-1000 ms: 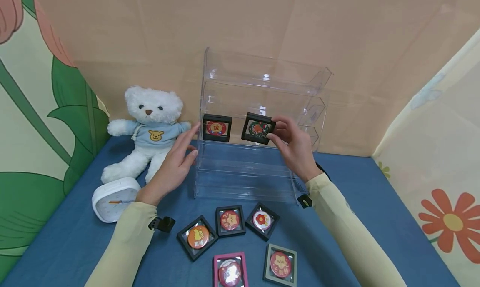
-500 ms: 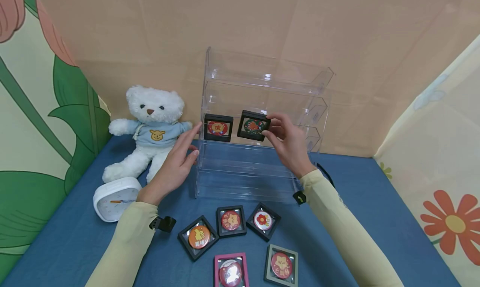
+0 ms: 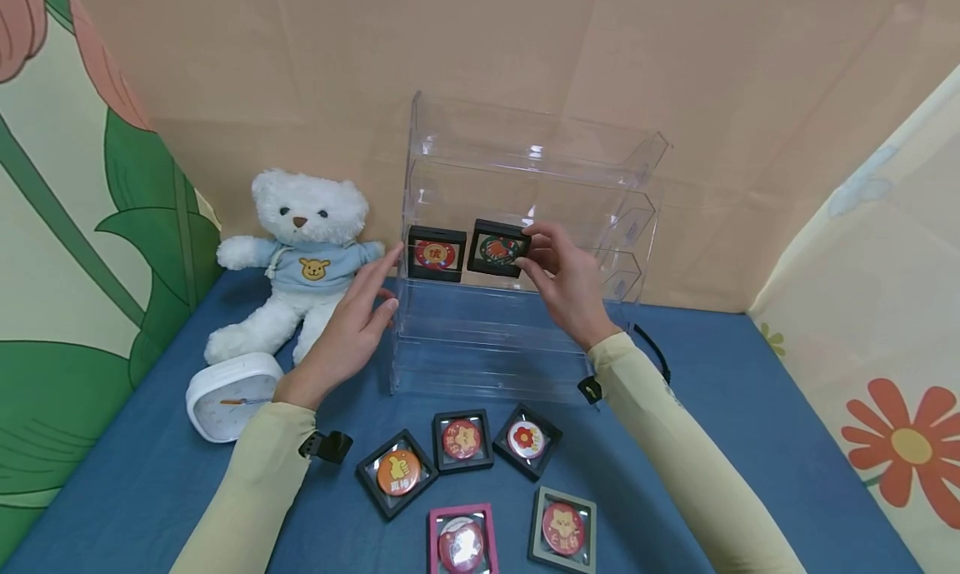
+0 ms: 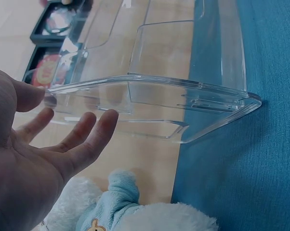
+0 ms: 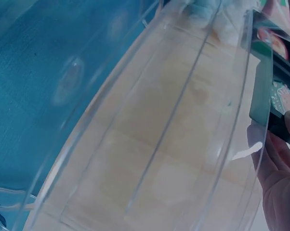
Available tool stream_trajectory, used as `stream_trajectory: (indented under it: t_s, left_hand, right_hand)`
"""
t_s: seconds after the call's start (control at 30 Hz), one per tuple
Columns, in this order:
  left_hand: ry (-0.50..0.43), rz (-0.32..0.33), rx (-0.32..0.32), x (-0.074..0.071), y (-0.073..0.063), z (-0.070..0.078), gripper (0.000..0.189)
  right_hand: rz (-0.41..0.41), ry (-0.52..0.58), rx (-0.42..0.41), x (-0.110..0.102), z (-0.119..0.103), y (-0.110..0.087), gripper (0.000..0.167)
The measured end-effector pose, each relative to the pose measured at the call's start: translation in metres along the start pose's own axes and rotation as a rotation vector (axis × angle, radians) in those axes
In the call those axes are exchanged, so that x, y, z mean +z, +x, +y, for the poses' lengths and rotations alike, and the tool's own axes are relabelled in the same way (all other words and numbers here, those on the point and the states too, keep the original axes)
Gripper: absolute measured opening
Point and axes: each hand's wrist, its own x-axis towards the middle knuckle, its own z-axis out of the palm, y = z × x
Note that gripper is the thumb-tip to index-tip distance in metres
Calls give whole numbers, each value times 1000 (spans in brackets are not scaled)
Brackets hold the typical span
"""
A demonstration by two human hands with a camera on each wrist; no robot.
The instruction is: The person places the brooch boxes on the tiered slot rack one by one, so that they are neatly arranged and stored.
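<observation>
While the right hand (image 3: 562, 284) pinches a black case with a green badge (image 3: 498, 247) between thumb and fingers at its right edge, we see the left hand (image 3: 347, 328) with its fingers extended and holding nothing, at the left side of a clear display rack (image 3: 480, 334); whether its fingertips touch the panel we cannot tell. The pinched case is slightly tilted, at a middle tier of the rack and just to the right of a black case with a red badge (image 3: 437, 255), which stands upright at that tier's left end.

Nearer to us, on the blue-covered worktop (image 3: 720, 407), lie three more black-framed cases: one with an orange thumbs-up badge (image 3: 397, 474), one with a red badge and a yellowish figure (image 3: 462, 442), and one with a white badge and red flower (image 3: 527, 442). Closest to us are a pink-framed case (image 3: 462, 541), cut off by the lower edge of the head view, and a grey-green-framed case (image 3: 563, 530). Left of the rack we find a white teddy bear (image 3: 306, 270) in a light blue top, sitting behind a white clock (image 3: 232, 397).
</observation>
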Motion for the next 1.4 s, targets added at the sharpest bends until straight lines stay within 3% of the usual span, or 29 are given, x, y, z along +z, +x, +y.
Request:
stream_trajectory:
  t_s: [0.57, 1.4]
  left_hand:
    - [8, 0, -11, 0, 1, 3, 69]
    - [-1, 2, 1, 0, -1, -1, 70]
  right_hand:
    - [-75, -2, 3, 6, 0, -1, 37]
    - [-98, -48, 21, 5, -1, -4, 43]
